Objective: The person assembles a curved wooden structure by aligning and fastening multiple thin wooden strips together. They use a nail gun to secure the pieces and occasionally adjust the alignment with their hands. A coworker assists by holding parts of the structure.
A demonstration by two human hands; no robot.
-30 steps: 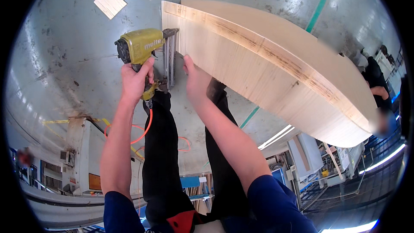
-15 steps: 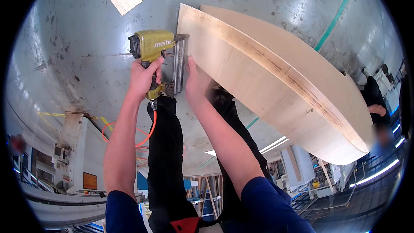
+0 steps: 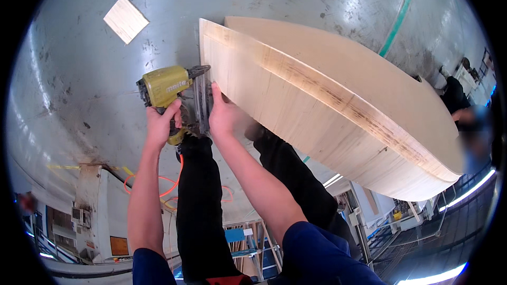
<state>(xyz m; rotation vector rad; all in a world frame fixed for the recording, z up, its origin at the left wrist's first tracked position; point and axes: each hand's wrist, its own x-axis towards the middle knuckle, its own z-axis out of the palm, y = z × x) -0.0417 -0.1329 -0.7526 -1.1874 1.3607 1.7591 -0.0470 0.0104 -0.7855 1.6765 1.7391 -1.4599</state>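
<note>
A green-yellow pneumatic nail gun (image 3: 165, 85) is gripped by my left hand (image 3: 160, 125), fingers wrapped round its handle. Its dark nose points right and meets, or nearly meets, the left edge of a large curved wooden piece (image 3: 311, 119); the exact contact cannot be made out. The gun's grey magazine runs down beside that edge. My right hand (image 3: 224, 117) holds the wooden piece at its lower left, thumb up along the pale face, just right of the magazine. Its other fingers are partly hidden. An orange air hose (image 3: 181, 169) leads down from the gun's handle.
A square plywood offcut (image 3: 126, 19) lies on the grey floor, upper left. A green line (image 3: 400, 16) crosses the floor at upper right. White machine cabinets (image 3: 113, 216) stand at lower left. Another person (image 3: 458, 100) is partly seen at the right rim, beyond the wooden piece.
The nail gun has tilted nose-up and shifted slightly lower along the wooden piece's edge. My right hand stays on the piece. The whole view has shifted a little.
</note>
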